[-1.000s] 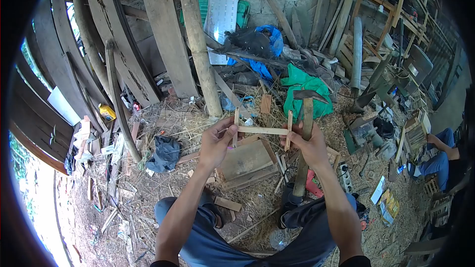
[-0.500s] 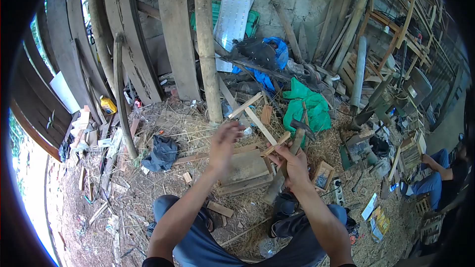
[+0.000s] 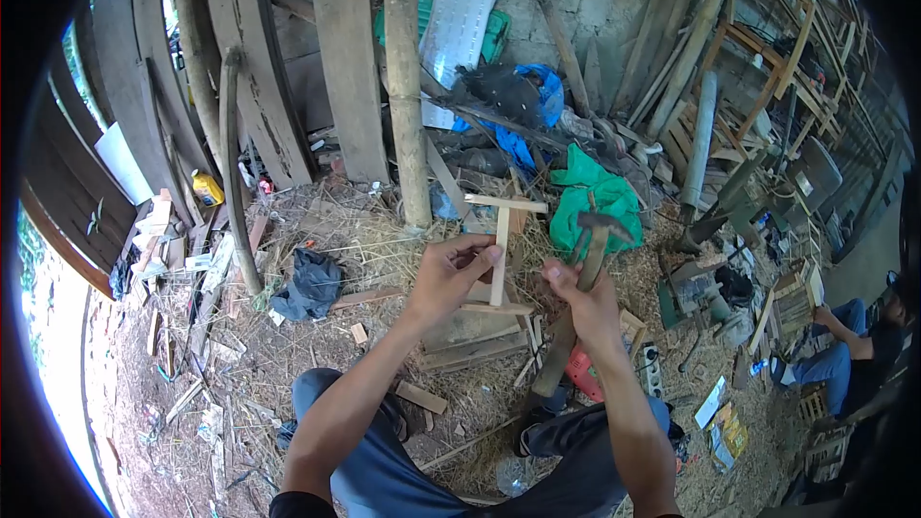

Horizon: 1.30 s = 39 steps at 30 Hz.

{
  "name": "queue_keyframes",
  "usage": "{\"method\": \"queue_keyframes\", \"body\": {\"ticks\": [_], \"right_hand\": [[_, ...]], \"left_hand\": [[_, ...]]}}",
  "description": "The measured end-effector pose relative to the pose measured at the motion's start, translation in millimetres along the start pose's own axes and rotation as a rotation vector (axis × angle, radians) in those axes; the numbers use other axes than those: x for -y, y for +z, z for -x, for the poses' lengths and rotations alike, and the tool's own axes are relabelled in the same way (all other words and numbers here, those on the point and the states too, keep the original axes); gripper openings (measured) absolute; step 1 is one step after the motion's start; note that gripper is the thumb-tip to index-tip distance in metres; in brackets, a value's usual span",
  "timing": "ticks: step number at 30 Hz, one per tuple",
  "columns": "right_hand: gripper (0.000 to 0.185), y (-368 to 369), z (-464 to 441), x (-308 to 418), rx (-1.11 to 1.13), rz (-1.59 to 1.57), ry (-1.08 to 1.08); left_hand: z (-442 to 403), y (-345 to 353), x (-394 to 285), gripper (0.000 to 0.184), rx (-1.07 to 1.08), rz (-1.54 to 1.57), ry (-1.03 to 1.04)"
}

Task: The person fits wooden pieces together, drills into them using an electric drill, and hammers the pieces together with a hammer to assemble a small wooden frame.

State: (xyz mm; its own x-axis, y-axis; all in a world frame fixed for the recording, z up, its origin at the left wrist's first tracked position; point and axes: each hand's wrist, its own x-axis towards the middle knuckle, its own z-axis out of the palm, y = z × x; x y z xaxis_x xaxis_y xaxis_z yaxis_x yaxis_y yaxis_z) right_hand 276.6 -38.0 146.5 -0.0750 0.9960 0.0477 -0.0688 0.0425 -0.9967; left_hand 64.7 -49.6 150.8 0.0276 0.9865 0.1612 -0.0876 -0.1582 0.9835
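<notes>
We're holding our hands apart: left hand pinching the I-shaped wooden frame mid-bar, likely leaving both ends clear; right hand gripping the hammer near its head, probably for control. Frame's overlapping the board; contact unclear.

A crumpled green plastic sheet lies right of a round, upright wooden pole; left are a crumpled black plastic bag and a yellow plastic bottle. Far right, a person in blue jeans sits.
</notes>
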Motion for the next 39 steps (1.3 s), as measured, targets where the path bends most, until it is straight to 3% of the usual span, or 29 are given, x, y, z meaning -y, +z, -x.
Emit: {"method": "queue_keyframes", "body": {"ticks": [9,19,24,32,35,37,39], "right_hand": [[0.028,-7.2,-4.3,31.8,0.064,-0.263,-0.007],[0.027,-6.0,-2.5,22.8,0.091,-0.192,-0.029],[0.027,-3.4,0.0,25.1,0.082,-0.178,-0.029],[0.03,-10.6,-5.7,21.3,0.15,-0.201,-0.023],[0.031,-15.6,-7.8,21.7,0.151,-0.127,-0.029],[0.033,-17.4,-7.9,24.8,0.151,0.201,-0.069],[0.034,-14.5,-6.5,27.1,0.149,0.263,-0.045]], "left_hand": [[9.9,15.4,10.6,0.026,0.254,-0.134,-0.042],[7.9,23.3,19.5,0.028,0.159,-0.098,-0.097],[7.0,21.1,15.2,0.029,0.167,-0.309,-0.103],[6.3,19.3,21.1,0.028,0.18,-0.204,-0.104],[4.9,20.4,11.6,0.026,0.19,-0.329,-0.037],[3.7,23.8,1.3,0.025,0.209,-0.455,0.005],[3.6,24.1,-8.2,0.026,0.268,-0.546,0.056]]}}
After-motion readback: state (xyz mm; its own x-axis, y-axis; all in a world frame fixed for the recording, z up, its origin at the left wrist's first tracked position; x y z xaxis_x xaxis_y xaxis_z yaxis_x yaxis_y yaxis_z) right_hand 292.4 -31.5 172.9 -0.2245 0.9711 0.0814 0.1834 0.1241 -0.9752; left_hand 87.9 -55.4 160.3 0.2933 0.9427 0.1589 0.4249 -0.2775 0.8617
